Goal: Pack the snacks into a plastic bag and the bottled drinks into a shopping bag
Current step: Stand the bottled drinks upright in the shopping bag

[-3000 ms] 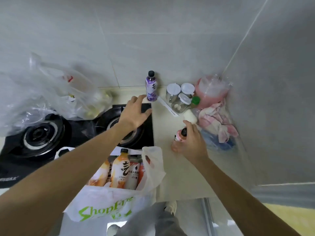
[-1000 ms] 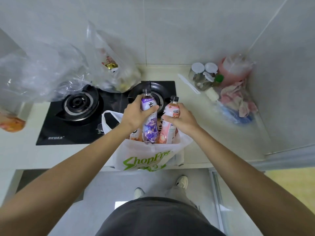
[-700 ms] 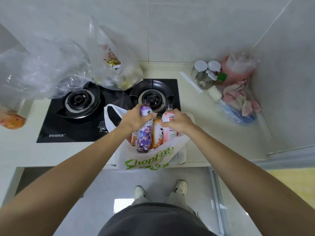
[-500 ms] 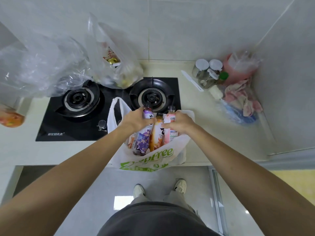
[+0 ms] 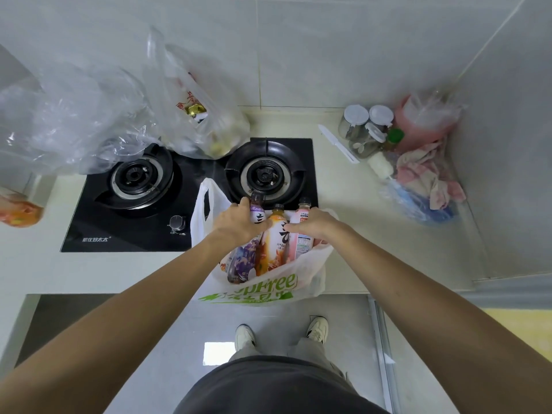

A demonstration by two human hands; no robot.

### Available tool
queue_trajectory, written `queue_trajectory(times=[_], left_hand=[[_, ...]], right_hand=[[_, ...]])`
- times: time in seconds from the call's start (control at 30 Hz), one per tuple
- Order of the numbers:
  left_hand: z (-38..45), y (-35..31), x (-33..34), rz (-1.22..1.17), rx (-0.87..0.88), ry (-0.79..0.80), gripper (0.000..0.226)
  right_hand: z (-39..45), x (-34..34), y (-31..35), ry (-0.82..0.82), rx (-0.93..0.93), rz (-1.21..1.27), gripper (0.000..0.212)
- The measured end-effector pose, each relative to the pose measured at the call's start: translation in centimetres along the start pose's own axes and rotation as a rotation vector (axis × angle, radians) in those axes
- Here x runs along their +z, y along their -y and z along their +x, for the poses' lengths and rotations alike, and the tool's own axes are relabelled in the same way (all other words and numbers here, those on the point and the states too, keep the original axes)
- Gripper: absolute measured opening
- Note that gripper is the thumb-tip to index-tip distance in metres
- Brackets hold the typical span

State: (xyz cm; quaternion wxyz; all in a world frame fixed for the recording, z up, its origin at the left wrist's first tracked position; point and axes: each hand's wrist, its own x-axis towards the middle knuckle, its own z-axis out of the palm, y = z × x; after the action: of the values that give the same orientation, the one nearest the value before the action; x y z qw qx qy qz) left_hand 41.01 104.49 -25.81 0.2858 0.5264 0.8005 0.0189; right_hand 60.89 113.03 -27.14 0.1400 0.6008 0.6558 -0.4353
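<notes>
A white shopping bag (image 5: 263, 289) with green lettering stands at the counter's front edge, just in front of the stove. Several drink bottles stand inside it. My left hand (image 5: 236, 224) grips the purple bottle (image 5: 243, 258) near its neck. My right hand (image 5: 312, 224) grips the pink bottle (image 5: 303, 245). An orange bottle (image 5: 273, 243) stands between the two. All three are low in the bag, with only their tops above its rim. A clear plastic bag (image 5: 203, 127) holding snacks sits behind the stove, against the wall.
A black two-burner gas stove (image 5: 143, 186) lies behind the shopping bag. Crumpled clear plastic (image 5: 65, 121) covers the far left. Jars (image 5: 363, 130), a white knife (image 5: 337, 143), a pink container (image 5: 418, 124) and cloths (image 5: 424, 177) fill the right corner. My feet show on the grey floor below.
Both hands have lowered the purple and pink bottles into the shopping bag; a second ago the bottles were held above its opening.
</notes>
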Motion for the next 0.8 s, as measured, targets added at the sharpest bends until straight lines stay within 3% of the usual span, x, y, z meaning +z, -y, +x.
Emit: queue_trajectory(times=[0.1, 0.23, 0.4, 0.47, 0.5, 0.7, 0.8], left_hand=[[-0.1, 0.1, 0.1, -0.023, -0.017, 0.005, 0.069], [-0.4, 0.3, 0.3, -0.032, -0.009, -0.008, 0.069], [-1.1, 0.4, 0.6, -0.047, -0.013, -0.026, 0.082], [-1.4, 0.4, 0.7, -0.054, -0.014, -0.043, 0.082], [-1.6, 0.4, 0.7, -0.054, -0.008, -0.056, 0.081], [-3.2, 1.0, 0.2, -0.027, 0.185, -0.270, 0.062], [-3.5, 1.9, -1.3, 0.105, 0.328, -0.564, 0.055]], right_hand=[[-0.1, -0.3, -0.1, 0.025, 0.013, -0.028, 0.097], [-0.3, -0.6, -0.8, 0.070, 0.009, -0.070, 0.065], [-0.6, 0.4, -1.3, -0.052, -0.026, -0.232, 0.090], [-0.7, 0.5, -1.6, -0.089, 0.012, -0.173, 0.108], [-0.6, 0.6, -1.9, -0.092, 0.024, -0.146, 0.106], [-1.4, 0.4, -1.8, -0.200, 0.024, 0.013, 0.057], [-1.7, 0.3, -1.7, -0.318, 0.025, 0.205, 0.037]])
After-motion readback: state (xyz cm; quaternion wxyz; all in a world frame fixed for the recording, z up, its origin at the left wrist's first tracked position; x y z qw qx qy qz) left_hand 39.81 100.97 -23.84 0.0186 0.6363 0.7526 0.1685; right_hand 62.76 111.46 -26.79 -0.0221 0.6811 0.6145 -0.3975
